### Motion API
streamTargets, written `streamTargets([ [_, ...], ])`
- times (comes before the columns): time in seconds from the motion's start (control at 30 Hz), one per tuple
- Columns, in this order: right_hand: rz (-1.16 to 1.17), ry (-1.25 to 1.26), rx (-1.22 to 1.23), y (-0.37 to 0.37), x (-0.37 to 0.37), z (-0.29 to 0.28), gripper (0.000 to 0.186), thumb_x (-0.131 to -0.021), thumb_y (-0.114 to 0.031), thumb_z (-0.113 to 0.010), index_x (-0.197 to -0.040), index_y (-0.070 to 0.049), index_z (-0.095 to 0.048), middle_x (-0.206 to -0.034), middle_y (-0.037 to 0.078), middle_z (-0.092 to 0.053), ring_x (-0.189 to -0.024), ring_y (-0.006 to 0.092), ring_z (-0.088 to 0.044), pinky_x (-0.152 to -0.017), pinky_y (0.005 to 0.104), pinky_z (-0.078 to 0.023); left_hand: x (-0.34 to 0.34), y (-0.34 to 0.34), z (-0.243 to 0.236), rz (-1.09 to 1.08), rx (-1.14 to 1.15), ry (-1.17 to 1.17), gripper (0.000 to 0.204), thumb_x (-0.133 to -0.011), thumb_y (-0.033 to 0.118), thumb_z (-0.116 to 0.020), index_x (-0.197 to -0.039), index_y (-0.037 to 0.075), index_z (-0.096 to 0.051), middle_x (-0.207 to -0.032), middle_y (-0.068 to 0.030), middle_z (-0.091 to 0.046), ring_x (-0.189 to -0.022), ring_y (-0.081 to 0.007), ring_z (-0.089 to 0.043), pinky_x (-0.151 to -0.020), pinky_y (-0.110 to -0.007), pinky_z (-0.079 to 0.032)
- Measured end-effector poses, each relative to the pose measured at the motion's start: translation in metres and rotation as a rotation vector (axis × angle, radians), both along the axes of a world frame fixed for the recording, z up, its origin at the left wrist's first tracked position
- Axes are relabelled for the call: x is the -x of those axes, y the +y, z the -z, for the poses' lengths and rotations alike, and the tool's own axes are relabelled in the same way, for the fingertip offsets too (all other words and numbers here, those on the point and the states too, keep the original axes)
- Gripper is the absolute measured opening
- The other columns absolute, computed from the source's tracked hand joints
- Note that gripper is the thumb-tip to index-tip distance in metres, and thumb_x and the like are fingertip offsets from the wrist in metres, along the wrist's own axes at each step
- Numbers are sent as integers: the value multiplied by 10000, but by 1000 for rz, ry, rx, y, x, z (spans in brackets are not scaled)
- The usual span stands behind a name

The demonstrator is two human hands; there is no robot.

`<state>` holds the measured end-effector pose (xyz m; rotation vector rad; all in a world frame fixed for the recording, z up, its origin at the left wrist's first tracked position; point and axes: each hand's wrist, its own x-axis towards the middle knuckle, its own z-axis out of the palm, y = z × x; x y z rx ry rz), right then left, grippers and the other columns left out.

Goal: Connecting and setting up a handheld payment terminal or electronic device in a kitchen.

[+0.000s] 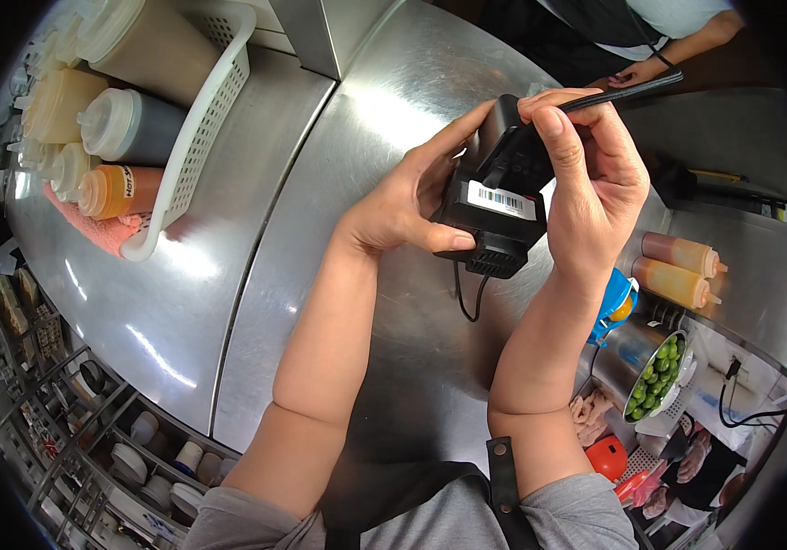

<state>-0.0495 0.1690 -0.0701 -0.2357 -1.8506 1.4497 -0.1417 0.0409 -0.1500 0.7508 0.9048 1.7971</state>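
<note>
Head view: your left fingers (444,142) gripped the black device (504,231) above the tabletop (306,197), while your right fingers (554,126) pinched a black strip (632,89) near its top. A firm left hold, cord (459,291) slack, likely worked best

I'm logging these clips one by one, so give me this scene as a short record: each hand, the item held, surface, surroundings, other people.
Left hand: holding a black device
Right hand: pinching a black strip beside the device
Device detail: white barcode label; thin black cord hanging below
Surface: steel table
Left side: white basket with squeeze bottles
Right side: two squeeze bottles lying down; metal pot of green fruit
Other people: co-worker at upper right, partly visible
</note>
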Motion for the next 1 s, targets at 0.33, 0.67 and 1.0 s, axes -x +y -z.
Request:
streamTargets([
  [0.33, 20, 9, 133, -3, 2, -1, 143, -966, -68, -654, -859, 21, -621, -819, 29, -665, -732, 46, -577, -692, 186, -465, -2, 4, 5, 4, 9, -17, 1216, -492, 169, -843, -1567, 57, -286, -1450, -99, -462, -1266, -242, -500, -1111, -350, -362],
  [0.67, 40, 60, 94, -5, 5, 0, 164, -977, -85, -643, -852, 15, -607, -829, 54, -673, -757, 72, -606, -717, 208, -484, -6, 5, 5, -34, 13, -51, 1195, -500, 177, -850, -1559, 60, -309, -1352, -91, -504, -1229, -238, -519, -1076, -347, -393],
  [1.0, 44, 233, 275, -6, 15, 11, 166, -991, -81, -615, -859, 11, -573, -855, 103, -672, -761, 139, -648, -727, 255, -526, -6, 9, 6, -110, 29, -128, 1144, -532, 316, -814, -1541, 52, -343, -1268, -115, -521, -1146, -238, -553, -1044, -332, -411],
])
